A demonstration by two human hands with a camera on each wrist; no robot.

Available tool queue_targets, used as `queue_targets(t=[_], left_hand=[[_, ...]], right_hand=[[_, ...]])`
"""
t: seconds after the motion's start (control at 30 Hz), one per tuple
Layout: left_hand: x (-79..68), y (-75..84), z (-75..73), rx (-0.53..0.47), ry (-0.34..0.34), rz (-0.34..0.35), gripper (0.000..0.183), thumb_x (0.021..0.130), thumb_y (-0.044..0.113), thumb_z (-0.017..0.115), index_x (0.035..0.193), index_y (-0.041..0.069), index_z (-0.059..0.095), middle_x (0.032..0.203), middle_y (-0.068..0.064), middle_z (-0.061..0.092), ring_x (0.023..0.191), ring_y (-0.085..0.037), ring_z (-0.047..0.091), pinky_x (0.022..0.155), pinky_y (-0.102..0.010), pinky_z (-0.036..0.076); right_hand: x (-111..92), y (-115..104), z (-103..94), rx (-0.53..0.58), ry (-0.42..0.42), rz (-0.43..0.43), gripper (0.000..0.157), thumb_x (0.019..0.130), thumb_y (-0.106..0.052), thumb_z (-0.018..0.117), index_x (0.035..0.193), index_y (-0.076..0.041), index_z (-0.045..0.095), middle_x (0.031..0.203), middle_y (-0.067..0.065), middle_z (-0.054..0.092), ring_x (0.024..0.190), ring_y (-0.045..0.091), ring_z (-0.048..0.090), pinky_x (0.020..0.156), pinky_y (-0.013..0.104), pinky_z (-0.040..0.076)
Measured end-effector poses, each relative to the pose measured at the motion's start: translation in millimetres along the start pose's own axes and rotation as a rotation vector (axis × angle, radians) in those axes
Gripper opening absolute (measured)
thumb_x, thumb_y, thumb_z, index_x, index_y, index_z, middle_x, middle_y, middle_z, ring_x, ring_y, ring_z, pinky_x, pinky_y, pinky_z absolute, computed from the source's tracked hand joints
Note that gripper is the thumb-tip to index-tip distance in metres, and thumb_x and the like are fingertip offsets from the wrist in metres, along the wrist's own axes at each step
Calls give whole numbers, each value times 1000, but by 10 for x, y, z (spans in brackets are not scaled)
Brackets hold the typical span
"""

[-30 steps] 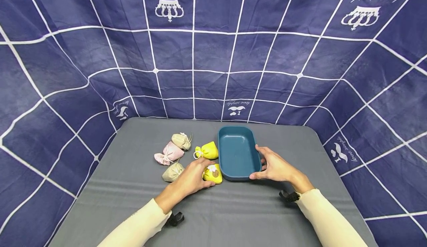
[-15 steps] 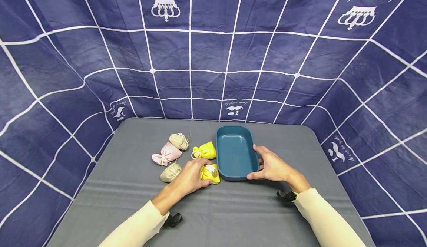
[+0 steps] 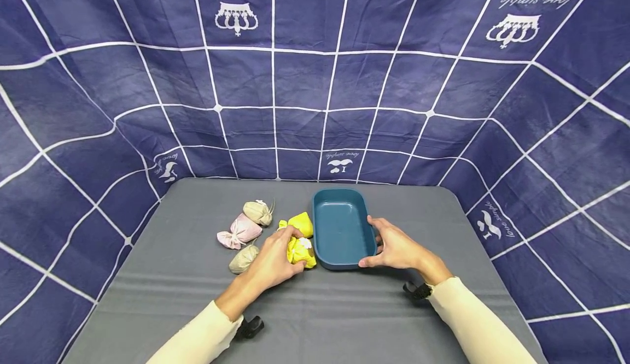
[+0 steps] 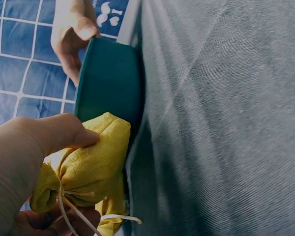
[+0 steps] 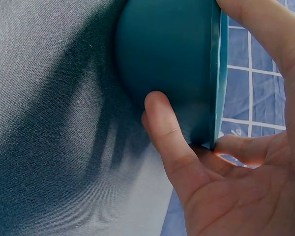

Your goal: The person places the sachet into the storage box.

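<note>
My left hand (image 3: 269,261) pinches a yellow drawstring pouch (image 3: 300,251) with a white flower patch, thumb on one side and fingers on the other. In the left wrist view its white cord dangles from the gathered neck of the pouch (image 4: 93,162). A second yellow pouch (image 3: 302,224) lies just behind, partly hidden by my fingers. To the right stands a blue rectangular tub (image 3: 339,233), bare inside. My right hand (image 3: 397,248) grips its near right corner, thumb at the front rim. In the right wrist view, fingertips (image 5: 160,110) press the outer wall of the tub (image 5: 167,49).
Left of my left hand lie a pink pouch (image 3: 241,230) and two beige pouches, one farther back (image 3: 258,212) and one nearer (image 3: 244,259). All rest on a grey cloth-covered table (image 3: 334,320). A blue white-lined curtain (image 3: 305,80) encloses the back and sides.
My left hand has tightened on the yellow pouch and tilted it, shifting slightly away from the tub and over the second yellow pouch. My right hand keeps its hold. The head view has shifted a little.
</note>
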State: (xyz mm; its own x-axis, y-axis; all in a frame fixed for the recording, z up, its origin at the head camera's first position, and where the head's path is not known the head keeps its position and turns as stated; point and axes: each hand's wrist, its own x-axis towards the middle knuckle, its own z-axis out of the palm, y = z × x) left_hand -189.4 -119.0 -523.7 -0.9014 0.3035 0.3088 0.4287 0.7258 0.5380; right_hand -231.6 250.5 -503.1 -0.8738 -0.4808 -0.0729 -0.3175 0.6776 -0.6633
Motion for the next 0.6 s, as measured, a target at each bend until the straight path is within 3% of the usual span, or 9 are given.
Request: queue_targets(t=[0.17,0.33,0.6], left_hand=[[39,-3,-86,13,25,-32,60,77,16,102,126,13,68,119,-10,80,112,-33,78,98,-51,65],[107,16,-192,11,58,-10,58,76,14,100,124,11,69,113,-11,80,109,-31,78,97,-50,64],[308,54,-350,3,85,9,57,79,15,97,129,11,70,119,-10,81,109,-29,76,94,-46,62]], right_hand=[[-3,-16,8,-9,-2,4,133,82,-48,107,177,9,32,169,31,52,106,18,79,88,27,67],[-23,-11,8,-28,-8,8,133,82,-50,106,176,9,33,168,30,53,103,16,77,87,28,66],[-9,5,11,-22,9,-6,133,82,-49,107,176,10,33,167,30,54,100,15,77,86,27,66]])
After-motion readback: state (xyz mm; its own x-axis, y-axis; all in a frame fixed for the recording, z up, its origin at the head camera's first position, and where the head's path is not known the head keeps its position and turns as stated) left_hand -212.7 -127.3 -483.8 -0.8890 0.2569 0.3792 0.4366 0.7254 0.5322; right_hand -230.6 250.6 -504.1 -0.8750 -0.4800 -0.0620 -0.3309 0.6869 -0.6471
